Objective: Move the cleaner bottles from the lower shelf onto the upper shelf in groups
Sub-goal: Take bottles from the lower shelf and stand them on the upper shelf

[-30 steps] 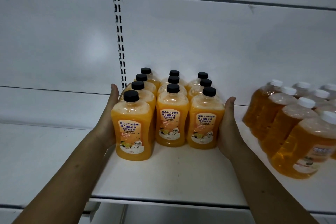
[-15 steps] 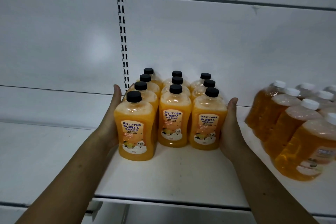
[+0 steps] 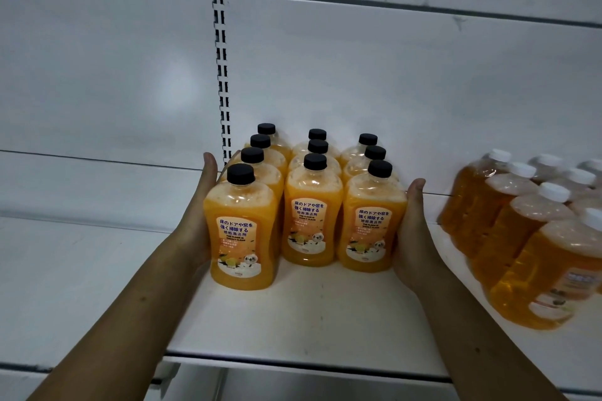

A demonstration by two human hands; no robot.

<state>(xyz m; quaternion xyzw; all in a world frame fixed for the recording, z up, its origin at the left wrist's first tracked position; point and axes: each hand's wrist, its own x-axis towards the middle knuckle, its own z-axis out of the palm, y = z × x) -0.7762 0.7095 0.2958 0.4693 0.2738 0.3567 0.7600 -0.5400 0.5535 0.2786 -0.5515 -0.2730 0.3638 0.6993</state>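
Clear plastic bottles of cloudy orange liquid, between left hand and right hand: smooth, glossy.
Round black caps: matt plastic.
Printed orange labels: slick, slight shine.
Flat white shelf under hands: painted-metal look, matt, faint scuffs.
White back panels beyond hands: smooth, soft sheen.
White-capped clear plastic bottles of amber liquid, right of right hand: glossy, blurred.

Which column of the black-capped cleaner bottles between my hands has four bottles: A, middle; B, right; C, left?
C: the left column, beside the left hand, shows four black caps; the middle column and the right column show three each.
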